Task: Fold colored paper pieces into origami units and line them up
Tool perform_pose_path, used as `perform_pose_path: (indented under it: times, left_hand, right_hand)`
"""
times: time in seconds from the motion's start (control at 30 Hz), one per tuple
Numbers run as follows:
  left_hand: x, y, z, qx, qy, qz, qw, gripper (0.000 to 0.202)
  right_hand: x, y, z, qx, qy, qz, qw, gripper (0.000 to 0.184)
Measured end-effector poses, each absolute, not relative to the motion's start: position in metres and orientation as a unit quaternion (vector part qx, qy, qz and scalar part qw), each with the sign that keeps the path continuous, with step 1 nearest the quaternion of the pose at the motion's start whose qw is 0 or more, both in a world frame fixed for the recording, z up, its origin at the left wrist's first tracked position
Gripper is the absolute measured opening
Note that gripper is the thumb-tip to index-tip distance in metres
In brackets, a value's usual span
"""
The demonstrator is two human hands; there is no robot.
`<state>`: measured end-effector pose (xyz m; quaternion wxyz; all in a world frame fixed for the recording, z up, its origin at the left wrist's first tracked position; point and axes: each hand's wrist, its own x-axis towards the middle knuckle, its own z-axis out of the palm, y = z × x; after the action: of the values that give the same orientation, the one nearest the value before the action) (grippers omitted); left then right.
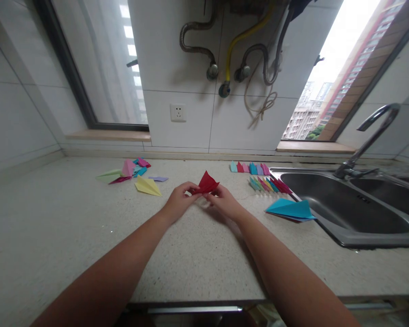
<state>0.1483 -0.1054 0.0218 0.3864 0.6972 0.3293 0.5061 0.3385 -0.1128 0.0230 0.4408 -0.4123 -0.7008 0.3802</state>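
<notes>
A loose heap of folded papers (131, 172) lay at the left of the countertop (54, 227), a yellow paper plane (147, 186) beside it. At the middle, the left hand (179, 200) and right hand (225, 201) pinched a red folded paper (206, 184) between their fingertips, just above the counter. Further right stood rows of coloured folded pieces (264, 177), a blue paper plane (289, 210), then the sink (344, 206).

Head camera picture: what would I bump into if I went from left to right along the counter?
Going right: pale green paper → yellow folded paper → left hand → red paper, pinched by both hands → right hand → turquoise folded paper → tap.
</notes>
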Motion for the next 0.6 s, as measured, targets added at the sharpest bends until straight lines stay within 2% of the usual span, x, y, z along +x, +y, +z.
perform_pose_path:
  times: [0.13,0.3,0.6]
  left_hand:
    - [0.143,-0.104,0.024,0.733,0.33,0.51,0.306,0.008]
    - [0.137,-0.104,0.027,0.767,0.345,0.489,0.23,0.023]
    - [0.132,-0.1,0.025,0.775,0.384,0.469,0.178,0.03]
  right_hand:
    - [0.343,-0.113,0.027,-0.416,-0.688,0.316,0.503,0.035]
    - [0.349,-0.119,0.035,-0.385,-0.702,0.252,0.544,0.045]
    - [0.351,-0.129,0.045,-0.373,-0.788,0.155,0.465,0.015]
